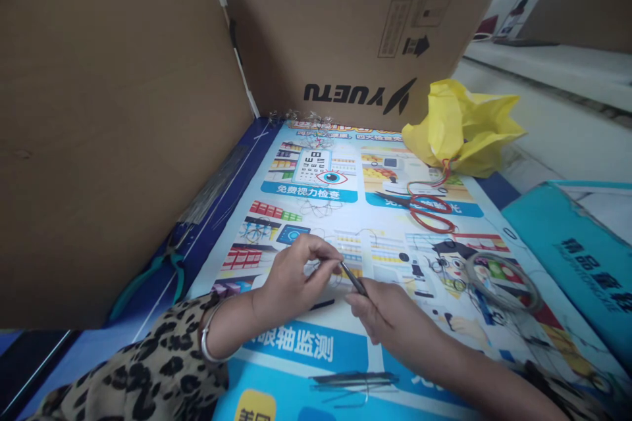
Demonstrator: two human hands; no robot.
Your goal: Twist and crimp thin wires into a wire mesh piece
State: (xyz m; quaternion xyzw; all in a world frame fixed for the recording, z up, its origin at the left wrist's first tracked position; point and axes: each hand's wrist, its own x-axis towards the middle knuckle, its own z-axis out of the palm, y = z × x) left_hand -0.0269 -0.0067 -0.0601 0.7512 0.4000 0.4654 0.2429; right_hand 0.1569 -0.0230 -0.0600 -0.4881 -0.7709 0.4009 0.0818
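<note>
My right hand point(382, 309) is closed around a slim dark metal tool point(353, 277), which points up and to the left; its exact kind does not show. At the tool's tip, my left hand point(301, 276) is pinched, thumb against forefinger. Whatever lies between those fingertips is too small to make out. Both hands are above a printed poster sheet point(345, 312) that covers the work surface. Closer to me lies a bundle of thin dark wires or rods point(353, 379). Scissors point(411, 203) with orange-red handles rest beyond my right hand.
Cardboard panels point(123, 112) wall off the left and back. Pliers with teal handles point(148, 279) lie at left, beside thin wire strands point(212, 191). On the right are a wire coil point(532, 302), a crumpled yellow bag point(442, 128) and a teal box point(563, 250).
</note>
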